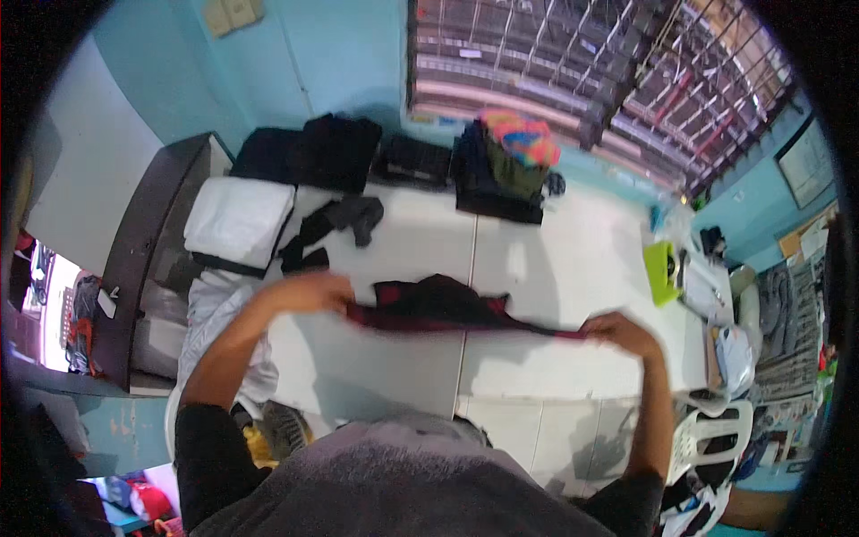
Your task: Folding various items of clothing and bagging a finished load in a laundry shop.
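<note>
A dark cloth garment with red parts [429, 305] is stretched sideways above the white tabletop [537, 372]. My left hand [329, 293] grips its left end, and my right hand [607, 329] pinches the narrow right end. Motion blurs the cloth, so its exact kind cannot be told. Just beyond my left hand lie crumpled dark grey and black cloths [349, 218]. A folded white cloth [239, 218] rests on a black one at the table's left side, with loose pale fabric [221, 329] nearer to me.
Along the blue wall stand dark folded clothes [335, 151] and a stack topped by a multicoloured cloth [520, 137]. A lime-green holder [661, 272] is at the right, near plastic bags [735, 359]. A white plastic chair [711, 436] stands at lower right, a dark cabinet [158, 255] at left.
</note>
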`<state>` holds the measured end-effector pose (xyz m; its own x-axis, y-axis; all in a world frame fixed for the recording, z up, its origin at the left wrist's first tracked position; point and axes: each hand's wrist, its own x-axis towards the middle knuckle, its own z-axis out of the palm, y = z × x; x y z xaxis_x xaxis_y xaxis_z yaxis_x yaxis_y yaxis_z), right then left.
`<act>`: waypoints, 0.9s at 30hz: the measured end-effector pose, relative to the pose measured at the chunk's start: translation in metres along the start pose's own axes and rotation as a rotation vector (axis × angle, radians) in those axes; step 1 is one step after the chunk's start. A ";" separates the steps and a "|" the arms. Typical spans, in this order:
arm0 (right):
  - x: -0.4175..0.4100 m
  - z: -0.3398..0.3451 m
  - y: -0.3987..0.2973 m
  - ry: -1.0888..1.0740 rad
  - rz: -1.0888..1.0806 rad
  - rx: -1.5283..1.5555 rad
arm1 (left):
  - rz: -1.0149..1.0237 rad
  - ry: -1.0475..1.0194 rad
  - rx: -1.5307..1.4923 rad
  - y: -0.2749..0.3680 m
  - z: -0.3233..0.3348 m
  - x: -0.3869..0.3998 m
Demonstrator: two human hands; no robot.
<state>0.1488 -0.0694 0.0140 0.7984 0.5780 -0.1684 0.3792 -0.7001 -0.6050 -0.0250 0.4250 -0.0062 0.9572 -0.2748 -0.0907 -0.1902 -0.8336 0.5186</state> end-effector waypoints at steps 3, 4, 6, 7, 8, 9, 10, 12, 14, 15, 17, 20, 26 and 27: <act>-0.017 -0.015 -0.050 -0.164 0.163 0.282 | -0.045 0.045 -0.305 0.020 -0.029 -0.006; -0.004 -0.014 -0.036 -0.071 0.045 0.233 | -0.076 0.129 -0.341 0.019 -0.034 0.009; 0.028 -0.001 -0.024 0.247 -0.141 0.017 | -0.098 0.214 -0.373 0.006 -0.040 0.036; 0.046 0.010 -0.017 0.402 -0.242 0.059 | -0.112 0.313 -0.392 -0.009 -0.038 0.049; 0.060 0.013 -0.005 0.381 -0.010 0.247 | -0.117 0.404 -0.417 -0.017 -0.039 0.062; 0.069 0.015 -0.007 0.394 -0.013 0.451 | -0.115 0.403 -0.416 -0.017 -0.046 0.068; 0.072 0.012 -0.008 0.419 -0.039 0.555 | -0.126 0.473 -0.483 -0.017 -0.051 0.073; 0.071 0.003 -0.013 0.462 -0.086 0.689 | -0.147 0.534 -0.554 -0.013 -0.056 0.071; 0.062 0.000 -0.019 0.506 -0.143 0.826 | -0.121 0.586 -0.539 0.004 -0.064 0.058; 0.056 0.003 -0.028 0.528 -0.141 0.903 | -0.117 0.616 -0.527 0.012 -0.066 0.048; 0.039 0.014 -0.023 0.535 -0.122 0.906 | -0.163 0.604 -0.461 0.020 -0.053 0.034; -0.007 0.036 -0.006 0.476 -0.129 0.881 | -0.186 0.486 -0.506 0.021 -0.025 0.007; -0.068 0.118 0.026 0.286 0.150 0.947 | -0.155 0.250 -0.384 0.007 0.076 -0.049; -0.074 0.133 0.034 0.233 0.195 0.940 | -0.141 0.208 -0.324 0.002 0.094 -0.054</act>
<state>0.0406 -0.0807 -0.0975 0.9179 0.3204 -0.2342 -0.2137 -0.0981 -0.9719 -0.0973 0.3928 -0.0802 0.9990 -0.0380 -0.0233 -0.0072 -0.6532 0.7571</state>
